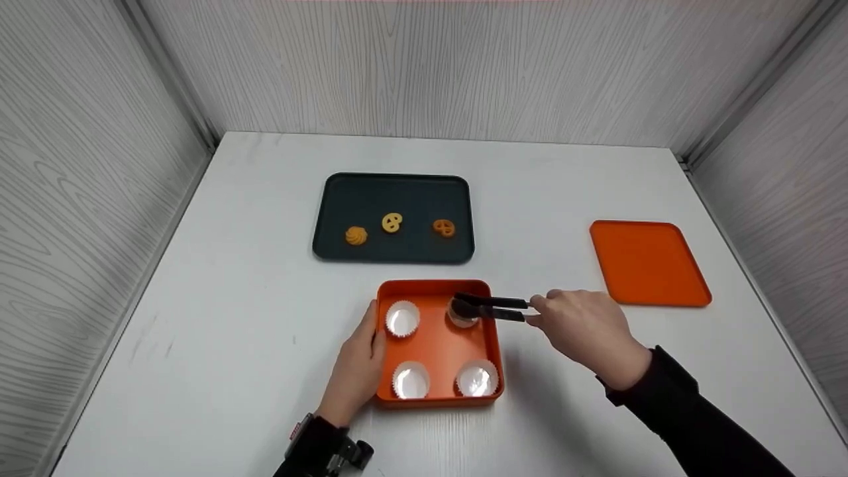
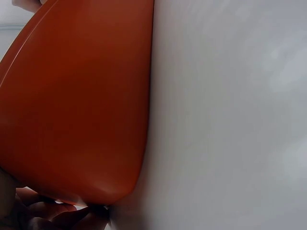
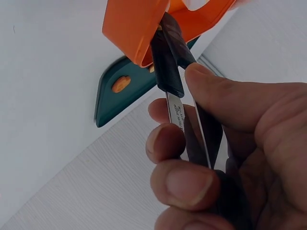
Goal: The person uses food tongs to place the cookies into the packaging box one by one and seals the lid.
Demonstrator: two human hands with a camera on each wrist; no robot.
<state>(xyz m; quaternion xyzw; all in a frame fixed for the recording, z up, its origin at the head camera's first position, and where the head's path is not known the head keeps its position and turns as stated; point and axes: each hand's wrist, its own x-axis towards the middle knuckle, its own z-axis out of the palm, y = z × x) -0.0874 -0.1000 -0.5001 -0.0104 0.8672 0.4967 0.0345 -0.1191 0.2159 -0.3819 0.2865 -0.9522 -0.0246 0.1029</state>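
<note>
An orange square box holds several white paper cups, one near each corner. My left hand grips the box at its left wall, the thumb at the rim. In the left wrist view, the outer orange wall fills the left side. With my right hand I hold metal tongs with black ends, squeezing their arms between thumb and fingers. The tong tips reach over the right wall, down at the upper right paper cup and partly covering it. I cannot tell whether something sits between the tips.
Behind the box lies a dark green tray with a swirl cookie, a pale pretzel cookie and a brown pretzel cookie. A flat orange tray lies at the right. Panel walls enclose the white table at back and sides.
</note>
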